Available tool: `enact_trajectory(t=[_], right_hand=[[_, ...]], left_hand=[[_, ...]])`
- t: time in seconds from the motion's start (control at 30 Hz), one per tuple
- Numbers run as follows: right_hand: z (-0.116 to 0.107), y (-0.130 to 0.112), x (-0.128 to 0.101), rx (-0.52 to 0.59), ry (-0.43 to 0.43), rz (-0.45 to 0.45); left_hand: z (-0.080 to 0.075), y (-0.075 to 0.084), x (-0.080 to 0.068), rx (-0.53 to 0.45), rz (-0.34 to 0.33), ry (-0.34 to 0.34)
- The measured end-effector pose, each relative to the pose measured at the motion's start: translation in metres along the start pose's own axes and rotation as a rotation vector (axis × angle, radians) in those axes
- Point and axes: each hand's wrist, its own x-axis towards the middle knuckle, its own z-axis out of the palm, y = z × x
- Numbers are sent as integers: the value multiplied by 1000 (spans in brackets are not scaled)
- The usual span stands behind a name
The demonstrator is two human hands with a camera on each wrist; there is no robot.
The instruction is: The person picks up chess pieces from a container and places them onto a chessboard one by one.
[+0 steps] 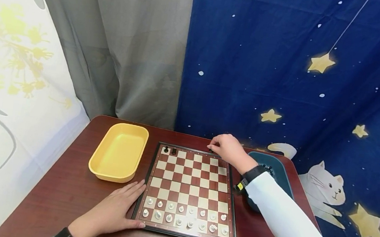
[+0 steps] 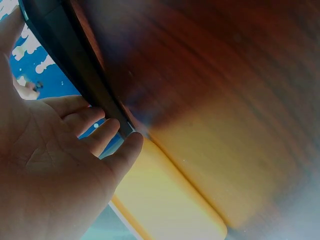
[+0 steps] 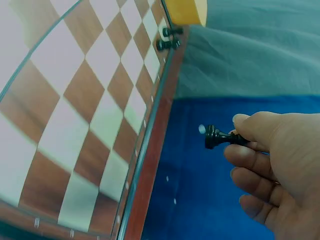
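My right hand point(image 1: 230, 149) pinches a black chess piece point(image 3: 220, 137) between thumb and fingertips, over the far right edge of the chessboard point(image 1: 185, 178). In the right wrist view the piece lies sideways, its base pointing away from the fingers; the fingertips hide its top. Along the board's left edge rests my left hand point(image 1: 114, 207), fingers extended and thumb at the near left corner. Two black pieces point(image 3: 168, 44) stand side by side at the far left of the board. White pieces point(image 1: 181, 209) fill two rows on the near side.
A yellow tub point(image 1: 94, 165) stands left of the board on the brown table point(image 1: 61, 186). On the right, partly behind my right forearm, a dark teal tub point(image 1: 286, 180) holds several black pieces point(image 1: 268, 168). Grey and blue curtains point(image 1: 228, 80) hang behind the table.
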Motion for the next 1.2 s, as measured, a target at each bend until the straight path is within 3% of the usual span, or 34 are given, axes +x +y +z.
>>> enact_trajectory(t=[0.33,0.7,0.9,1.2], right_hand=[[28,-26,34,63,-61,-72],[50,-51,60,22,-107,-115],[56,-63,67,13,-140,-114],[64,-61,69,-4,-152,-86]], left_hand=[[-3,3,0,14,14,7],[-3,2,0,15,11,8],[-1,1,1,17,12,8],[-2,1,1,5,3,3]])
